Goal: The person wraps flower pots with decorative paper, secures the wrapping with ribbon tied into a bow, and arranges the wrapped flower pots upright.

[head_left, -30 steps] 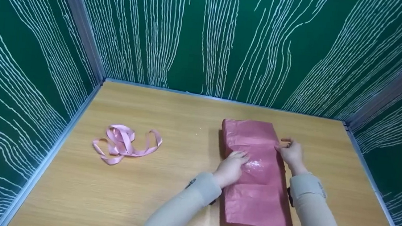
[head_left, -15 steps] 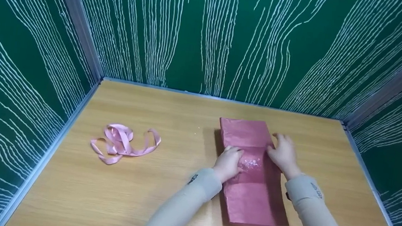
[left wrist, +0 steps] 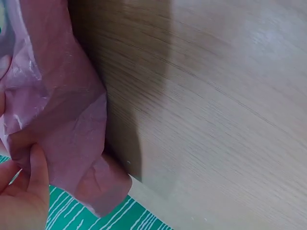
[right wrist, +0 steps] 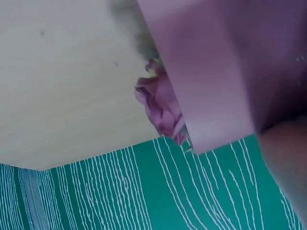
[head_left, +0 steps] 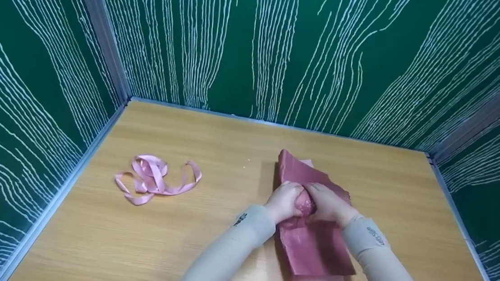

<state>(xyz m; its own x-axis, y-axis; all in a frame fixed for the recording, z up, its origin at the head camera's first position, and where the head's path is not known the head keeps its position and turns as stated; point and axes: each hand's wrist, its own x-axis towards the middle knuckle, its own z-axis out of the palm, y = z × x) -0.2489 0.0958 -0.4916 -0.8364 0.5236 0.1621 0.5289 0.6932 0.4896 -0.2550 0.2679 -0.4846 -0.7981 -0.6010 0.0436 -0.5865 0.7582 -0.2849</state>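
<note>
A sheet of dusky pink wrapping paper (head_left: 313,248) stands out above and below both hands, squeezed into a bunch at its middle. My left hand (head_left: 281,202) grips the bunch from the left, and my right hand (head_left: 329,205) grips it from the right, fingers close together. Between them shows a shiny, crinkled patch. In the left wrist view, fingertips press into a fold of the paper (left wrist: 72,110). A pink flower head (right wrist: 160,103) pokes out beside the paper's edge in the right wrist view; the rest of it is hidden by the wrapping.
A loose tangle of pink satin ribbon (head_left: 151,177) lies on the wooden table (head_left: 213,142), left of the hands. Green walls (head_left: 234,66) with white wavy lines border the table at the back and both sides.
My right hand has moved left from the paper's right edge to meet my left hand. The paper, flat-topped before, is now gathered and crumpled at the middle, its ends flaring.
</note>
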